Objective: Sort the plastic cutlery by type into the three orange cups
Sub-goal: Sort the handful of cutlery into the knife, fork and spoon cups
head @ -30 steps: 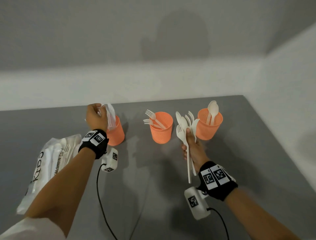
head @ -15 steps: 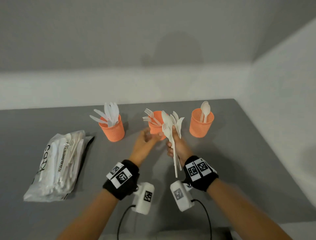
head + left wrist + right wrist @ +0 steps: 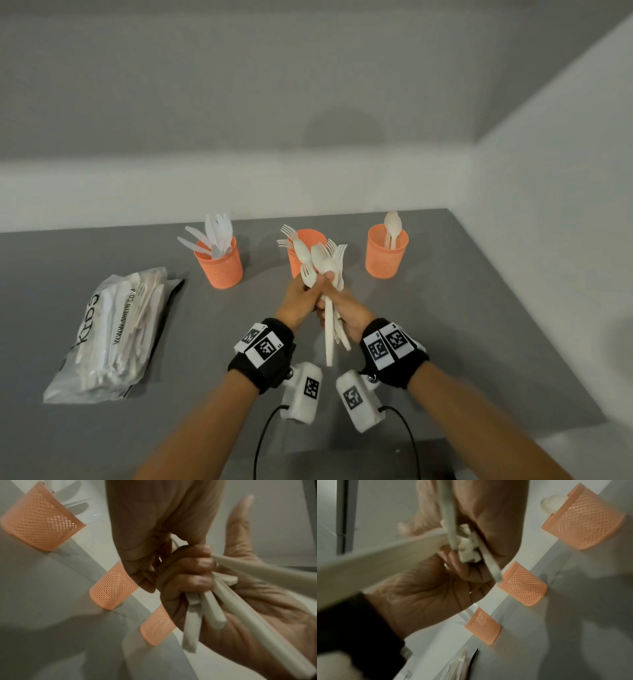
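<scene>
Three orange mesh cups stand in a row at the back of the table. The left cup (image 3: 219,267) (image 3: 39,520) holds knives, the middle cup (image 3: 296,263) (image 3: 522,584) forks, the right cup (image 3: 385,257) (image 3: 583,520) spoons. In front of the middle cup my right hand (image 3: 349,308) (image 3: 188,569) grips a bundle of white forks and spoons (image 3: 322,260) (image 3: 214,608) by the handles, heads up. My left hand (image 3: 298,301) (image 3: 423,588) has its fingers curled round pieces of the same bundle just below the heads. Which piece it holds is hidden.
A clear plastic bag (image 3: 113,335) with more white cutlery lies at the left of the grey table (image 3: 462,325). White walls close off the back and right side. Two black cables hang from the wrist cameras near the front edge.
My left hand has left the knives in the left cup and come across to the bundle, which it now grips. My right hand has brought the bundle left, in front of the middle cup.
</scene>
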`<state>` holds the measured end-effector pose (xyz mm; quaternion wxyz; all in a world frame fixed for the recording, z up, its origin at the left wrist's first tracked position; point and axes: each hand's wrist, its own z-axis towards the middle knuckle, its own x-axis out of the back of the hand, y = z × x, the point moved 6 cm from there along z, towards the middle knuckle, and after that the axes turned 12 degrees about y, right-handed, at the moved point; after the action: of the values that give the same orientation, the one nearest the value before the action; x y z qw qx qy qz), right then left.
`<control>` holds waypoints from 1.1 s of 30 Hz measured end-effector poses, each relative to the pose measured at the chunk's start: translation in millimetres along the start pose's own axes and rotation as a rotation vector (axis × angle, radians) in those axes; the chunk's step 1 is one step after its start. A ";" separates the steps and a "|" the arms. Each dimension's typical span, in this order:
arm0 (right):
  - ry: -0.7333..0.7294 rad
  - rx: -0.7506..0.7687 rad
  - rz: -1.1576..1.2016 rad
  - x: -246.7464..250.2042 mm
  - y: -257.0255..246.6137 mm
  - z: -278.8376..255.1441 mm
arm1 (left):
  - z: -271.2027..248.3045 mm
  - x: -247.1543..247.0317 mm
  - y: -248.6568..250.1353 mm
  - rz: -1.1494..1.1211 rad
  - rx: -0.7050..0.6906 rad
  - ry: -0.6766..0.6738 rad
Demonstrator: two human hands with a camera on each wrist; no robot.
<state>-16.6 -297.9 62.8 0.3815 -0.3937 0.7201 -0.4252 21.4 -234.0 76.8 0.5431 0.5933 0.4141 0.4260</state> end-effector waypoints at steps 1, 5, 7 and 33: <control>-0.034 0.007 -0.030 1.1 -0.5 -2.3 | -0.4 -0.4 1.7 0.012 -0.029 0.000; -0.134 -0.025 -0.058 4.9 -2.1 -9.5 | -9.5 -4.5 13.3 0.078 -0.102 -0.055; -0.140 -0.026 -0.046 4.6 -2.6 -11.0 | -10.5 -3.1 14.9 0.068 -0.076 -0.042; 0.164 0.163 -0.050 26.7 -12.9 5.4 | 5.3 59.1 47.4 -0.041 -0.211 0.467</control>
<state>-19.3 -327.7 67.0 0.3415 -0.3430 0.7020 -0.5224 45.2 -182.3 127.1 0.5001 0.4106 0.4935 0.5812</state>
